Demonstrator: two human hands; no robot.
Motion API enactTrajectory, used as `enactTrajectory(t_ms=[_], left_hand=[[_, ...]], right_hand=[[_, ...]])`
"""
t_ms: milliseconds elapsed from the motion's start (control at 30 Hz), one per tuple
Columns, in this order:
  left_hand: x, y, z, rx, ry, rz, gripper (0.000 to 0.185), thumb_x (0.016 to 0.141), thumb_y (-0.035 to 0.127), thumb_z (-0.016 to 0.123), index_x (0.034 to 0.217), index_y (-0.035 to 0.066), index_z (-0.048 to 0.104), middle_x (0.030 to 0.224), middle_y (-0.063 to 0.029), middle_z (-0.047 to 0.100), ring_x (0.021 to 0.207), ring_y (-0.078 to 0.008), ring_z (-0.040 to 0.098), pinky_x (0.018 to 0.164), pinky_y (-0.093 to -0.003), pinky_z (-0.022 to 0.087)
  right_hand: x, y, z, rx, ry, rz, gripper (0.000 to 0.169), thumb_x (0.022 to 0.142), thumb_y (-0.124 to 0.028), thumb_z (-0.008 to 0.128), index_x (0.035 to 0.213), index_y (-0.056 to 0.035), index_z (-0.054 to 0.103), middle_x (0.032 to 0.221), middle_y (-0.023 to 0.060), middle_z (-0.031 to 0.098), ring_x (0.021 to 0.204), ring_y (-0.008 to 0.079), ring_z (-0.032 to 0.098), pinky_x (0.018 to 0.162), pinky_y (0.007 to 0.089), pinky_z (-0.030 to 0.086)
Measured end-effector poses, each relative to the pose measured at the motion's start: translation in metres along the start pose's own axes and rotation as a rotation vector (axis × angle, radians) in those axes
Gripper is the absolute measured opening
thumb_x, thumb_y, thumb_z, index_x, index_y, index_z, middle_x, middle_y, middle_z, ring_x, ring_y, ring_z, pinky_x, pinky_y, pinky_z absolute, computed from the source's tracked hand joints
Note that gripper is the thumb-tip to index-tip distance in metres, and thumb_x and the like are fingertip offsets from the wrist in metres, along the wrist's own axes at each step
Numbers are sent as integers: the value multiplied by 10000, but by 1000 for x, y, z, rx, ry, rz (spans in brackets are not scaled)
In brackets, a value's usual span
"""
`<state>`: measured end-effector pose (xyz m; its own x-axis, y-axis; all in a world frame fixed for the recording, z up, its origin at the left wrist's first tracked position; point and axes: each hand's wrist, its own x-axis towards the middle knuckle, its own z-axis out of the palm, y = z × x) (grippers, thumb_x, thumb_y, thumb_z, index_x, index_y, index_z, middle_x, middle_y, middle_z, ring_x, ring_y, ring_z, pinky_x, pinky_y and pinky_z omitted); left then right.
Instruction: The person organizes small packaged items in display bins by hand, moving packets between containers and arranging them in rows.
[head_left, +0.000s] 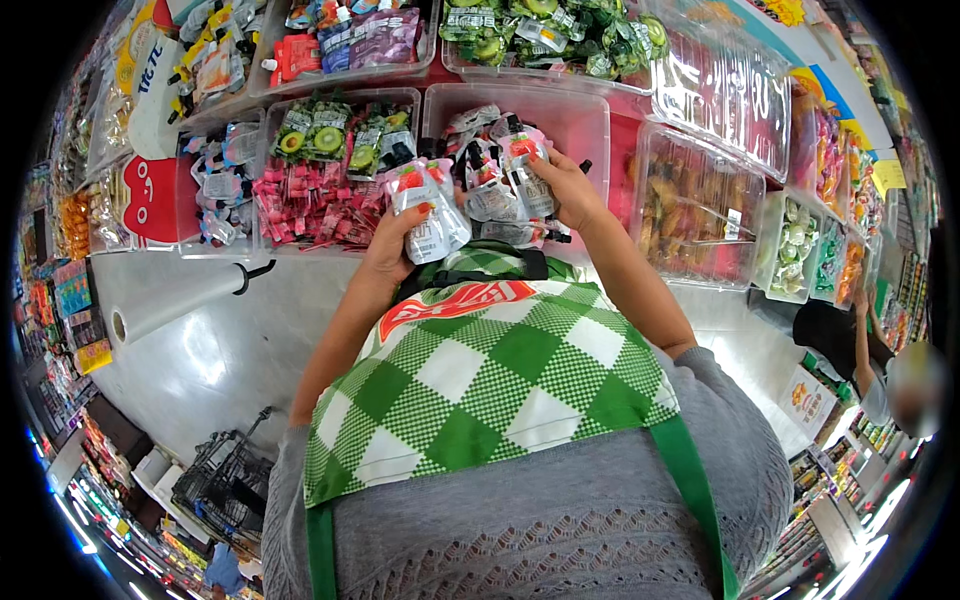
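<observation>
My left hand (391, 244) grips white-and-pink spouted pouches (427, 217) with a strawberry picture and dark caps, at least two side by side. They are in front of the left wall of a clear plastic bin (589, 127). Over that bin, my right hand (571, 189) has its thumb on another spouted pouch (531, 180) of the same kind; its fingers are partly hidden. More such pouches (491, 199) lie loosely heaped in the bin's left and middle part. Pink bin floor shows at its right.
Left of the bin sit green fruit-print packs (319, 135) and pink stick packets (315, 202). Behind are green packs (555, 37) and purple pouches (375, 41). A lidded clear box (697, 210) stands right. A film roll (180, 300) juts out at left. Another person (862, 352) is at far right.
</observation>
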<state>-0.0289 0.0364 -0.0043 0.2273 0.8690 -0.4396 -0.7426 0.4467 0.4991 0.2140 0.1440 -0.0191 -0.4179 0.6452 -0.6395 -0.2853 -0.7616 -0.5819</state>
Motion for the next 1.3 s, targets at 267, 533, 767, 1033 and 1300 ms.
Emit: enactTrajectory(t_ms=[267, 533, 767, 1033, 1300], left_hand=[[11, -4, 13, -55, 88, -122, 423, 829, 99, 610, 1235, 13, 524, 1081, -116, 649, 961, -250, 657, 878, -393, 535], [0, -10, 11, 61, 132, -38, 441, 824, 111, 613, 1243, 17, 511, 1081, -106, 642, 950, -237, 657, 847, -390, 543], [-4, -18, -25, 83, 180, -167, 538, 877, 323, 489, 1306, -2, 465, 1212, -146, 598, 1077, -315, 605, 984, -454, 458], [1, -6, -34, 34, 158, -181, 471, 863, 365, 529, 1200, 38, 572, 1088, -119, 668, 969, -292, 654, 904, -447, 510], [3, 13, 2, 110, 254, -114, 468, 820, 353, 564, 1193, 70, 573, 1092, -123, 663, 995, -332, 628, 958, -479, 456]], right_hand=[[-3, 32, 56, -387, 39, -539, 327, 975, -196, 518, 1250, -21, 539, 891, 9, 602, 780, 63, 499, 696, 230, 433], [-14, 44, 75, -426, -14, -509, 278, 1011, -257, 430, 1091, -5, 513, 877, 45, 549, 820, 115, 489, 735, 275, 415], [-4, 41, 73, -762, 64, -979, 249, 936, -236, 517, 890, 6, 548, 758, 128, 569, 705, 217, 541, 675, 364, 444], [63, -33, -7, -1549, -33, -695, 388, 835, -330, 653, 1131, -92, 576, 1072, 225, 609, 1020, 416, 578, 868, 489, 468], [115, 24, -80, -1633, 301, -450, 450, 756, -147, 649, 1137, -21, 445, 1012, 280, 601, 945, 450, 600, 821, 523, 486]])
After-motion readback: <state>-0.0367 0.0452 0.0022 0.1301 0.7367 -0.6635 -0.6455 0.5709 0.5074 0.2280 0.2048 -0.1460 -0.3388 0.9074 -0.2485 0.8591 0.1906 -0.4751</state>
